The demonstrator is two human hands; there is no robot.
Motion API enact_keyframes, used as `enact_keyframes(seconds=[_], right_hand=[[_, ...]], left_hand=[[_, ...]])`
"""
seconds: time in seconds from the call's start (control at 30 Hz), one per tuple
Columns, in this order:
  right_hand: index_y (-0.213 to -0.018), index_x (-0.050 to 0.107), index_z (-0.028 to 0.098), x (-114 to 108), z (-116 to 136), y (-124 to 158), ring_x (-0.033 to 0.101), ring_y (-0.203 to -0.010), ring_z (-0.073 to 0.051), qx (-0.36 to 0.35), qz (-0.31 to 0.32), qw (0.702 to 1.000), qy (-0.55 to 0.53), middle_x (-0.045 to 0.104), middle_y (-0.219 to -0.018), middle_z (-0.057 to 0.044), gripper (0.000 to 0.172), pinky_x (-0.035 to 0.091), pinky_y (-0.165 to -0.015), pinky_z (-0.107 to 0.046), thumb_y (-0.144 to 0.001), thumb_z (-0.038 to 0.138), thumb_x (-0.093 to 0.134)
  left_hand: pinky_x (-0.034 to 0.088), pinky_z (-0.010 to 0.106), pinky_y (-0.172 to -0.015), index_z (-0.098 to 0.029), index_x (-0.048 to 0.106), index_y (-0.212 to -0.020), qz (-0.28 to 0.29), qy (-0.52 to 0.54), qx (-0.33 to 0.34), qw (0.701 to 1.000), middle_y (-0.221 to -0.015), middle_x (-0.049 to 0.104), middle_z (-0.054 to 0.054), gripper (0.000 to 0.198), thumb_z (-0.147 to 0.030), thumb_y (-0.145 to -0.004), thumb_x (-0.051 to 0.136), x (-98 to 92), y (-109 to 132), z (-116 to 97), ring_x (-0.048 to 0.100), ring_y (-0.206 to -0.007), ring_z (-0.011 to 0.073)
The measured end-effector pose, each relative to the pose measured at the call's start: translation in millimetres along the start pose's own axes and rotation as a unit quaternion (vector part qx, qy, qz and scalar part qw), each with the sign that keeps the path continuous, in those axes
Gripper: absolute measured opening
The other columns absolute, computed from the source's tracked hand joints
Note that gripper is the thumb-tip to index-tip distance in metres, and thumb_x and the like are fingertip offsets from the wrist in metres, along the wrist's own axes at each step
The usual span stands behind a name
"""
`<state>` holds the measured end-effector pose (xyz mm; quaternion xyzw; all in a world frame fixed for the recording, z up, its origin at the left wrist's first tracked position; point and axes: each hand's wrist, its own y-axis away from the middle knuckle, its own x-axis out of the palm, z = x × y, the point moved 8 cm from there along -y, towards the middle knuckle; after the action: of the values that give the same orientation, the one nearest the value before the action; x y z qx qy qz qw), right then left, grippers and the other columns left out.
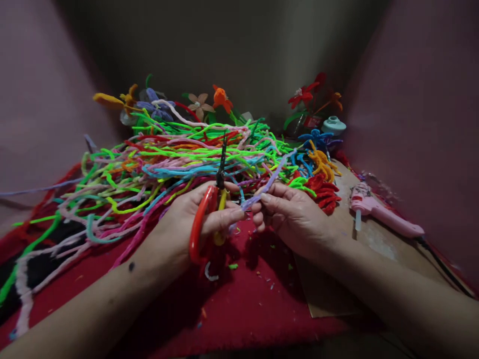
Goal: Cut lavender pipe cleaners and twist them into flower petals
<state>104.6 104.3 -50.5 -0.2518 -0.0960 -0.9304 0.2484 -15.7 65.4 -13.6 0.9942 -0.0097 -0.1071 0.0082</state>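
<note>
Lilac and fuzzy, the slim pipe cleaner (276, 175) held up in front of the pile of coloured stems (194, 152) should be light, soft and bendable, best taken near its lower end, where the right hand (290, 212) pinches it beside the left hand (183, 213), which pinches the tip while holding red-handled scissors (196, 230).

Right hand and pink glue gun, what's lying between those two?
In the head view, a fuzzy red bundle and part of the brown board lie between the right hand and the pink glue gun.
</note>
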Motion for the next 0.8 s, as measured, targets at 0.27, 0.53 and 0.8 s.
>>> enact_keyframes(seconds=[0.27,0.53,0.8], right_hand=[[-0.079,0.060,0.014,2.6,-7.3,3.4,0.061,-0.053,-0.011,0.020,-0.004,1.000,0.006,0.066,-0.065,-0.002,0.017,0.050,-0.048,-0.022,-0.070,0.022,0.072],[-0.076,0.065,0.011,3.9,-8.4,1.9,0.063,-0.055,-0.012,0.028,0.001,1.000,-0.008,0.068,-0.065,-0.004,0.013,0.051,-0.048,-0.020,-0.068,0.018,0.072],[-0.075,0.064,0.013,3.5,-2.7,1.1,0.062,-0.053,-0.012,-0.009,0.004,1.000,-0.005,0.065,-0.060,-0.002,0.012,0.050,-0.048,-0.021,-0.068,0.018,0.073]], left_hand=[[0.040,0.017,-0.047,-0.021,0.051,-0.104,0.011,0.014,0.000,1.000,-0.066,0.056,-0.005,0.033,-0.021,-0.075,0.064,2.5,1.7,3.5,0.051,-0.052,0.0077],[0.043,0.017,-0.049,-0.022,0.053,-0.104,-0.007,0.014,0.023,1.000,-0.070,0.059,-0.005,0.034,-0.023,-0.073,0.067,-1.7,1.6,3.3,0.054,-0.053,0.0077],[0.040,0.017,-0.046,-0.022,0.051,-0.106,0.006,0.034,-0.012,0.999,-0.065,0.055,-0.005,0.033,-0.025,-0.076,0.064,1.3,0.4,4.7,0.051,-0.052,0.0085]])
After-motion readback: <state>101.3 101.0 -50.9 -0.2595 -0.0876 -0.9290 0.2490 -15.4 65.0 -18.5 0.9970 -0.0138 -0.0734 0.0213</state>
